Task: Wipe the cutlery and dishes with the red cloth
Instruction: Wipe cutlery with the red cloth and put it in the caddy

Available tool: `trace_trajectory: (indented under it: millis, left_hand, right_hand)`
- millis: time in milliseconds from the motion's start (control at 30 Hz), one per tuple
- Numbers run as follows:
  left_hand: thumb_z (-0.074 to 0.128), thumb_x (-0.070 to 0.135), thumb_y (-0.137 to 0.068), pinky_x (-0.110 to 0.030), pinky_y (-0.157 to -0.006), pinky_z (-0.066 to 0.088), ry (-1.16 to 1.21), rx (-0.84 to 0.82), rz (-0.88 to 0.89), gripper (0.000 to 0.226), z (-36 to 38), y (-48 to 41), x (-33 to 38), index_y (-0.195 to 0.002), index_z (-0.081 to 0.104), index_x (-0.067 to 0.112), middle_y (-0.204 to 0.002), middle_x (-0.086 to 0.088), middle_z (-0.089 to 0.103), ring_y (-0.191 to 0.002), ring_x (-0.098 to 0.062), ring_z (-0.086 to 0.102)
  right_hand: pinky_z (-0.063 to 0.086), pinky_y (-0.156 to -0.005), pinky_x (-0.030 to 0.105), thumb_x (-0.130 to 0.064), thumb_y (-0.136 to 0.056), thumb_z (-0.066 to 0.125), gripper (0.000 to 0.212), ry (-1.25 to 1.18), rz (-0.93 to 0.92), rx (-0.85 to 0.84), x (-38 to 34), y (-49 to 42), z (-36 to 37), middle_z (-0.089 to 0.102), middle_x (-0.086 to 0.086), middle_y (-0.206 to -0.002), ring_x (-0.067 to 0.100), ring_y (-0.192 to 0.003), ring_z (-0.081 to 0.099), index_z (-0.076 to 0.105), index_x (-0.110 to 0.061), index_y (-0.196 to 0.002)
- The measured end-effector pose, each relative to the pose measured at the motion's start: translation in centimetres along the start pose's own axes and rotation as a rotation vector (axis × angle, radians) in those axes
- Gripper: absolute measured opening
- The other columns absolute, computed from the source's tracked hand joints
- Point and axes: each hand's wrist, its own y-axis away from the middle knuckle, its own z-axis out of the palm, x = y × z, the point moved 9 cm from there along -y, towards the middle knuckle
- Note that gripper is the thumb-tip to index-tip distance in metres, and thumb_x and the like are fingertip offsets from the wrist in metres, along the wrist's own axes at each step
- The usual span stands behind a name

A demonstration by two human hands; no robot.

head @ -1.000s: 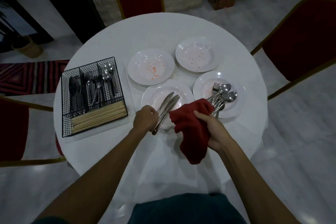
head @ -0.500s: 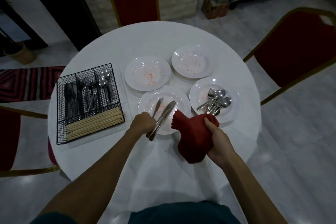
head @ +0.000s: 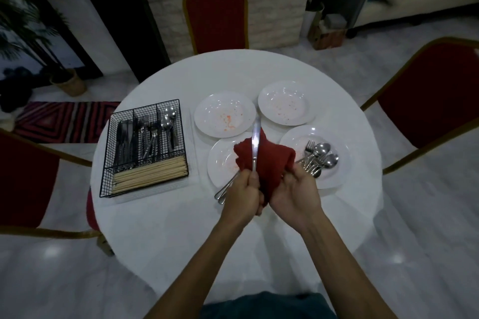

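Note:
My left hand (head: 242, 193) grips the handle of a table knife (head: 255, 142), blade pointing away from me. The red cloth (head: 269, 160) lies under and beside the blade, held up by my right hand (head: 294, 193). Both hover over the near left white plate (head: 220, 160), where another knife (head: 226, 190) lies with its handle over the rim. The near right plate (head: 339, 160) carries a fork and several spoons (head: 320, 156). Two far plates (head: 224, 114) (head: 283, 102) show reddish stains.
A black wire caddy (head: 145, 147) with cutlery and chopsticks stands at the left of the round white table (head: 181, 228). Red chairs stand at the far side (head: 216, 15), the right (head: 435, 96) and the left (head: 26, 179).
My left hand has lifted one knife off the near left plate and turned it upright; the other knife stays there. My right hand has brought the red cloth against the blade.

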Motion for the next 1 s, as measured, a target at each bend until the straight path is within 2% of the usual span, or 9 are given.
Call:
trace_trajectory:
  millis: [100,167,233,333,467,600,700,867,1000]
  left_hand:
    - [0.032,0.022,-0.110,-0.024,-0.046,0.044,-0.008,0.051,0.027,0.030,-0.2,0.6,0.8,-0.095,0.049,0.003,-0.067,-0.010,0.053,-0.050,-0.017,0.049]
    - [0.036,0.017,-0.106,-0.024,-0.045,0.046,-0.074,0.070,0.042,0.022,-0.1,0.9,0.9,-0.098,0.055,0.009,-0.071,-0.007,0.058,-0.058,-0.019,0.056]
    - [0.039,0.016,-0.103,-0.031,-0.055,0.053,-0.165,0.054,0.080,0.021,0.2,1.2,0.9,-0.098,0.059,0.017,-0.076,-0.004,0.062,-0.068,-0.021,0.061]
    - [0.039,0.022,-0.105,-0.030,-0.053,0.050,-0.241,0.010,0.106,0.025,0.3,1.5,1.0,-0.097,0.062,0.017,-0.076,-0.003,0.062,-0.063,-0.017,0.059]
    - [0.042,0.027,-0.105,-0.029,-0.050,0.047,-0.224,-0.090,0.123,0.030,0.1,2.6,1.2,-0.081,0.053,0.014,-0.065,-0.001,0.050,-0.057,-0.014,0.049]
    - [0.041,0.028,-0.106,-0.024,-0.049,0.044,-0.266,-0.132,0.104,0.029,-0.6,2.5,1.1,-0.085,0.057,0.015,-0.064,0.002,0.050,-0.059,-0.012,0.048]
    - [0.042,0.030,-0.105,-0.026,-0.052,0.048,-0.265,-0.111,0.093,0.028,-1.1,1.8,1.4,-0.086,0.058,0.017,-0.066,0.002,0.054,-0.061,-0.015,0.052]
    - [0.043,0.031,-0.105,-0.030,-0.054,0.049,-0.220,-0.121,0.105,0.031,-1.3,1.9,1.6,-0.082,0.057,0.016,-0.057,0.007,0.052,-0.054,-0.014,0.051]
    - [0.042,0.028,-0.106,-0.024,-0.053,0.047,-0.207,-0.182,0.101,0.032,-1.0,2.6,1.7,-0.085,0.059,0.012,-0.060,0.004,0.052,-0.055,-0.011,0.049]
  right_hand:
    - [0.047,-0.058,0.043,-0.020,-0.090,0.051,0.041,0.147,-0.011,-0.059,0.4,-0.1,0.7,0.051,0.033,-0.119,0.035,-0.074,0.051,0.060,0.003,-0.123]
    - [0.052,-0.078,0.055,-0.013,-0.094,0.052,0.039,0.224,0.004,-0.035,0.9,0.1,1.1,0.056,0.040,-0.126,0.041,-0.091,0.061,0.058,0.006,-0.127]
    - [0.054,-0.096,0.049,-0.009,-0.102,0.048,0.030,0.317,0.006,0.007,0.8,0.1,1.2,0.069,0.026,-0.124,0.035,-0.110,0.070,0.067,0.000,-0.124]
    - [0.057,-0.092,0.034,-0.005,-0.102,0.046,0.029,0.401,-0.073,0.103,-1.3,-1.0,0.6,0.075,0.017,-0.115,0.026,-0.111,0.072,0.071,-0.002,-0.118]
    - [0.055,-0.097,0.040,-0.013,-0.100,0.047,0.036,0.381,-0.162,0.184,-4.7,-2.5,-0.4,0.073,0.018,-0.121,0.031,-0.120,0.067,0.065,-0.004,-0.130]
    - [0.054,-0.102,0.047,-0.024,-0.093,0.053,0.036,0.340,-0.209,0.314,-5.5,-2.8,-1.3,0.075,0.015,-0.115,0.027,-0.110,0.072,0.072,-0.009,-0.119]
    - [0.057,-0.096,0.046,-0.016,-0.102,0.048,0.026,0.403,-0.181,0.345,-3.8,-1.8,-0.5,0.077,0.014,-0.107,0.028,-0.103,0.073,0.071,-0.007,-0.109]
    - [0.056,-0.099,0.048,-0.010,-0.100,0.050,0.026,0.552,-0.194,0.298,-4.6,-1.7,-0.2,0.077,0.016,-0.108,0.032,-0.106,0.073,0.070,-0.002,-0.115]
    - [0.056,-0.099,0.050,-0.007,-0.098,0.048,0.028,0.381,-0.263,0.429,-7.8,-1.6,-2.5,0.075,0.020,-0.111,0.033,-0.106,0.073,0.068,0.000,-0.117]
